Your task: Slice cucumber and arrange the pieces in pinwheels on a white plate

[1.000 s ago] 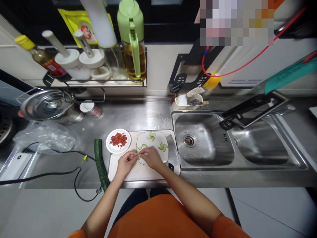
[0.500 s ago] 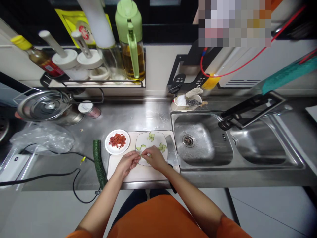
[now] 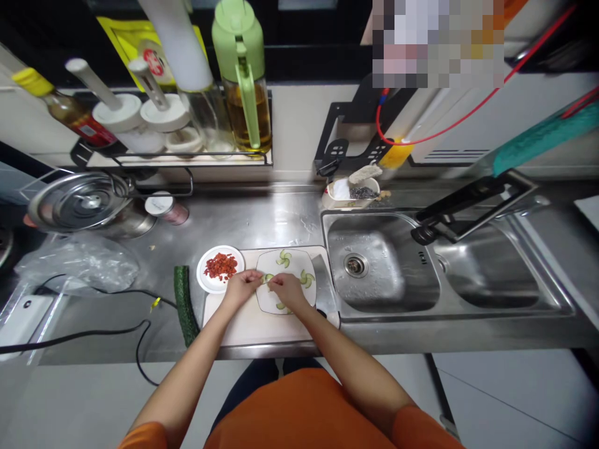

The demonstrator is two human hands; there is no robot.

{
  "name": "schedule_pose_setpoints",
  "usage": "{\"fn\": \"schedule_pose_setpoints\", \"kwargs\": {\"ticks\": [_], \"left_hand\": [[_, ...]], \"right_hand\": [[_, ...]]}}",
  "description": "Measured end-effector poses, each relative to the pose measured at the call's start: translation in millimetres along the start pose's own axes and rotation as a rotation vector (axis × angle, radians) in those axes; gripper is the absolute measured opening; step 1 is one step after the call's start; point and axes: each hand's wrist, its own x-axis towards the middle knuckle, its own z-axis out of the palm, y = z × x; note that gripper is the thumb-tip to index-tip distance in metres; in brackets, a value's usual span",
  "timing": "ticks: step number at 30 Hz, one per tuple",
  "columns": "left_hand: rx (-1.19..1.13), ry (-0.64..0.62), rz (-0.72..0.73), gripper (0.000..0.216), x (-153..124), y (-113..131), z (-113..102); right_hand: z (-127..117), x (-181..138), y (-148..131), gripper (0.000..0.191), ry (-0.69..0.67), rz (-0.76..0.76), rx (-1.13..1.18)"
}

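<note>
The left hand (image 3: 242,287) and right hand (image 3: 289,290), just apart, have moved up to cucumber slices (image 3: 267,278) inside the plate's (image 3: 267,262) left edge, now handling these; grip unclear.

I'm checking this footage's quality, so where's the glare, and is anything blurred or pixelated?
Head view: glare on the steel counter beyond the square plate; head view: soft blur on the teal object at right; head view: pixelated patch at upper right, hiding what's there.
</note>
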Motion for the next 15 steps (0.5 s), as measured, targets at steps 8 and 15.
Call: {"fn": "schedule_pose_setpoints", "kwargs": {"ticks": [8,15], "left_hand": [[0.392,0.003,0.158,0.019,10,12,-3],[0.466,-0.009,0.175,0.019,14,12,-2]], "right_hand": [[5,11,-5,0.016,0.049,0.077,-0.116],[6,11,-8,0.017,0.053,0.093,-0.186]]}}
